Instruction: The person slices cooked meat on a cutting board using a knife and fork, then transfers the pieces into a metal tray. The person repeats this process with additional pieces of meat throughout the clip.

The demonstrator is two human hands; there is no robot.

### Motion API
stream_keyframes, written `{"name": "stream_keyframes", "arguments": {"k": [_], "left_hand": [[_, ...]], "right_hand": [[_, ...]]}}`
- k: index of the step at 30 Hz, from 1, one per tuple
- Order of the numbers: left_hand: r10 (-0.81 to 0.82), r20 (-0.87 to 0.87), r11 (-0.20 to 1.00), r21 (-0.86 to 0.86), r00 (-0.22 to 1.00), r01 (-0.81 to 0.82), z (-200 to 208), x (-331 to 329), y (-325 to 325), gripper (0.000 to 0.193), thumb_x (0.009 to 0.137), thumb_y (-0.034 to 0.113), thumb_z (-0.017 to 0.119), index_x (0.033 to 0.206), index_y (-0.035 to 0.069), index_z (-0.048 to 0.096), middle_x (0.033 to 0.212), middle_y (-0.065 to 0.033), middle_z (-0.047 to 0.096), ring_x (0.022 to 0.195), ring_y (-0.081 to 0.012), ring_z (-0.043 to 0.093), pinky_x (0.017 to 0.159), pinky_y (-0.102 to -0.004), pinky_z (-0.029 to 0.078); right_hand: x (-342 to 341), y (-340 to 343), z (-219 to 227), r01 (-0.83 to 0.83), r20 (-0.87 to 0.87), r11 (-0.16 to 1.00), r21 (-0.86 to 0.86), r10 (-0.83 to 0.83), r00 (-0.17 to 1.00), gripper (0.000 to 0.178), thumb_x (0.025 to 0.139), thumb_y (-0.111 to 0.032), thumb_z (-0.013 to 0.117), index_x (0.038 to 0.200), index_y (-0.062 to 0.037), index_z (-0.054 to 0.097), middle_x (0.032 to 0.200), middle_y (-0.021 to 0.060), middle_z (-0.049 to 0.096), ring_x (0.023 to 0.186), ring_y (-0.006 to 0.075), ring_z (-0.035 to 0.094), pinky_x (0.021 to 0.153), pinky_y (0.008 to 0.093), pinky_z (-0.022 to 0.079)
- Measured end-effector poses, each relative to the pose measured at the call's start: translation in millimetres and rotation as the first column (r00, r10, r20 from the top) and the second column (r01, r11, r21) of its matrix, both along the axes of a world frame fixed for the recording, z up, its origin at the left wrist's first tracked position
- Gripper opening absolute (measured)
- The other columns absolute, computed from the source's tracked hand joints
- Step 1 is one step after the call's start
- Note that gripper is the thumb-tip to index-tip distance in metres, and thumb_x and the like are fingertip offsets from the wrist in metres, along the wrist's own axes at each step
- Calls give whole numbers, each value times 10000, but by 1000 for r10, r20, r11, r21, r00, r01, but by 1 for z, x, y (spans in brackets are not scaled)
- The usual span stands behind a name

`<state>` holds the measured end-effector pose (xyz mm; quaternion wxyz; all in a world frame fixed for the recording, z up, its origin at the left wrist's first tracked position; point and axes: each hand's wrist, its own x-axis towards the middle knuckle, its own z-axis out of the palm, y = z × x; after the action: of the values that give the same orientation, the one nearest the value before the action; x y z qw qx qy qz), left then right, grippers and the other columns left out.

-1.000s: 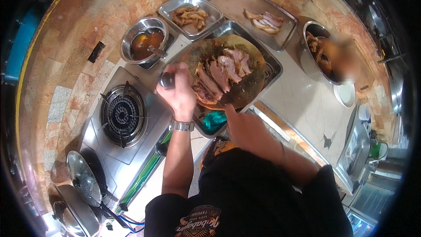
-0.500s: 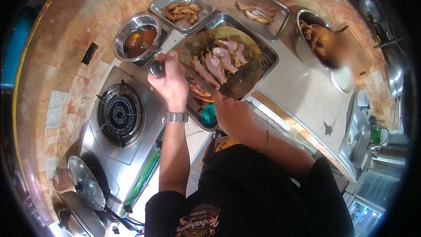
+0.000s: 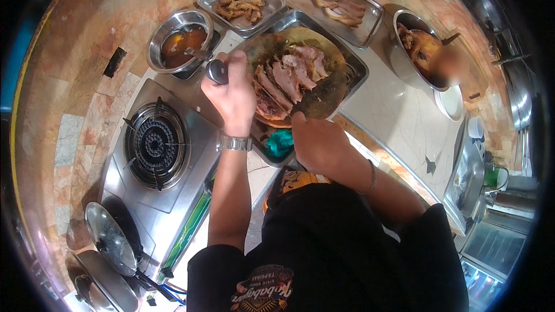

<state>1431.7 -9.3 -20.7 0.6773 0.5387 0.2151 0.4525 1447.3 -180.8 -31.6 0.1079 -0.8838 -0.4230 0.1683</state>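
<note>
My left hand (image 3: 232, 89) is wrapped round the black handle of a knife (image 3: 217, 72), at the left edge of a round wooden chopping board (image 3: 324, 99). Its blade is hard to make out here. Several thick slices of roasted pork (image 3: 286, 79) lie side by side on the board, pale inside with browned edges. Curled at the board's near edge, my right hand (image 3: 321, 145) has its thumb or a finger beside the nearest slices. What it grips, if anything, is hidden. Beneath the board is a metal tray (image 3: 359, 75), with a crumpled green item (image 3: 280, 143) in its near corner.
A bowl of brown sauce (image 3: 155, 52) and a tray of browned strips (image 3: 273, 0) stand far left. Beyond lies a flat tray (image 3: 370, 29) with more meat slices. A deep pot (image 3: 409, 69) holds browned meat at right. A gas burner (image 3: 156, 145) sits left, a sink (image 3: 465, 182) far right.
My right hand has shifted a little right and away from the slices. My left hand, still holding the knife, has moved slightly right and up. The blade seen across the meat no longer shows clearly.
</note>
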Motion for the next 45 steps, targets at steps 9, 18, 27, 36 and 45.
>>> {"name": "stream_keyframes", "arguments": {"k": [9,18,27,36,45], "left_hand": [[29,46,995,-92,999,-25,-2,-6,2,192,896,137,683,762,24,604,644,43,523,541,-40,442,484,-226,342],[25,207,979,-201,978,17,-4,-21,12,173,891,87,656,758,61,548,620,43,506,493,-47,415,428,-236,308],[-31,281,985,-153,959,76,-21,-27,18,139,883,83,630,781,71,537,603,23,457,492,-67,397,428,-252,281],[160,374,947,-318,914,-36,-22,-60,29,328,894,131,569,631,133,372,528,35,326,425,-100,292,413,-294,219],[75,252,978,-206,965,-22,-6,-25,6,244,891,78,604,711,85,438,576,42,373,475,-59,312,439,-253,231]], "right_hand": [[8,14,-45,6,33,994,105,-10,999,267,877,-119,585,1082,-2,460,661,195,646,634,402,667,553,510,531],[32,8,2,-17,-84,997,-79,10,996,461,901,-168,557,1279,60,423,754,249,676,718,429,679,686,535,548],[40,14,-31,41,-148,999,19,-38,988,338,919,-158,509,1160,77,474,820,314,655,799,476,654,728,562,519],[58,-8,-44,172,-328,963,209,-97,940,264,953,-175,543,1110,36,521,756,262,656,626,417,664,614,489,516],[24,5,36,38,20,911,411,-50,999,286,958,-150,562,1149,40,464,719,247,648,690,463,643,612,532,504]]}}
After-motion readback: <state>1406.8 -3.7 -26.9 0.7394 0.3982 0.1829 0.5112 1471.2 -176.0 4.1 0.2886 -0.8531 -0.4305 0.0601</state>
